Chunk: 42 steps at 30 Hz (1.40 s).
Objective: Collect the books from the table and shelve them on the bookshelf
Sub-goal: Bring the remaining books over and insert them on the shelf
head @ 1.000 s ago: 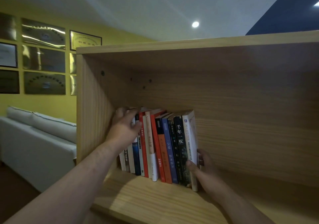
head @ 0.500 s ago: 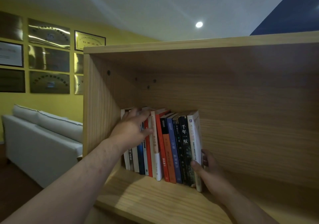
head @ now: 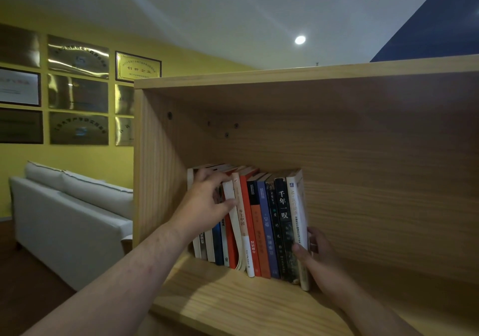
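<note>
1. Left hand [head: 204,206] curls its fingers over the top edges of the leftmost books [head: 210,247], thumb laid toward a cream paperback [head: 241,221]. Right hand [head: 318,255] pinches the white end book [head: 298,219] low down, thumb on the spine and fingers against the outer cover.
2. We judge the step to be squaring up the row of books [head: 261,219], which stands on the bookshelf [head: 233,302] board. The table is out of view, so we cannot tell whether more books wait there.
3. At the left end of the row, the books stand just beside the side panel [head: 158,180]. Near the middle of the row, the cream paperback leans and its pages splay at the foot.
4. To do it well, we press from the right end of the row toward the left end, so the spines come upright instead of fanning.
5. We straighten the leaning paperback with the left thumb before closing the row, or its soft cover may buckle.
6. Only our hand props the row at its right end, so we release the white end book once it stands unaided.
7. Left of the row, beyond the panel, sit a white sofa [head: 67,219] and wall plaques [head: 77,89].
</note>
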Motion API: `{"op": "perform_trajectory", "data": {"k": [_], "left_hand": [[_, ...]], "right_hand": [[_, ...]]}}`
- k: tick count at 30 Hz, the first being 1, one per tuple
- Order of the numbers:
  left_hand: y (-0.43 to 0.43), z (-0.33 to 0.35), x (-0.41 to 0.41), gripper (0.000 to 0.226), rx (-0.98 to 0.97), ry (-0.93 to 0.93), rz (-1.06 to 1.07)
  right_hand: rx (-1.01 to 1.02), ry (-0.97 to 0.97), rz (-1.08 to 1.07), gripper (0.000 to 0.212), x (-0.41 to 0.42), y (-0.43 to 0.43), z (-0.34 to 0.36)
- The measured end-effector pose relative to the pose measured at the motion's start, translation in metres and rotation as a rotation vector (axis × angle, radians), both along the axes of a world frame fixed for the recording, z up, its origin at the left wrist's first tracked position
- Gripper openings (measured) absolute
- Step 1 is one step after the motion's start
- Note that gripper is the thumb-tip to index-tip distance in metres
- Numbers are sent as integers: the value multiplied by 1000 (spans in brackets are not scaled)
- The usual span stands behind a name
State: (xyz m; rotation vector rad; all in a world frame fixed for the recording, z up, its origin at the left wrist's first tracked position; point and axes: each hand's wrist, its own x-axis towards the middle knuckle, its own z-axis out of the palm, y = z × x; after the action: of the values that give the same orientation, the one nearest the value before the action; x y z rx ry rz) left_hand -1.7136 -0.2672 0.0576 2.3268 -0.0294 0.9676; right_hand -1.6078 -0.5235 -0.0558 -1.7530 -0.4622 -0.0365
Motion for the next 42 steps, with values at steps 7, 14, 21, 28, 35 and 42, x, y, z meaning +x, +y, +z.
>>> {"op": "perform_trajectory", "data": {"k": [7, 14, 21, 28, 35, 42], "left_hand": [[-23, -9, 5, 43, -318, -133, -77], [-23, -4, -15, 45, -495, -307, -28], [-35, -37, -27, 28, -591, -181, -119], [-37, -65, -49, 19, -629, -168, -21], [-36, -63, -98, 18, -623, -252, 13], [-48, -33, -140, 22, -445, -163, -135]], "right_hand": [[13, 18, 16, 73, 1, -1, 0], [27, 28, 4, 69, 0, 1, 1], [-26, 4, -36, 71, -3, 0, 4], [-47, -19, -48, 69, -13, 0, 9], [-173, -109, -74, 56, -36, 5, 23], [-28, -241, -85, 42, -83, -8, 53]]}}
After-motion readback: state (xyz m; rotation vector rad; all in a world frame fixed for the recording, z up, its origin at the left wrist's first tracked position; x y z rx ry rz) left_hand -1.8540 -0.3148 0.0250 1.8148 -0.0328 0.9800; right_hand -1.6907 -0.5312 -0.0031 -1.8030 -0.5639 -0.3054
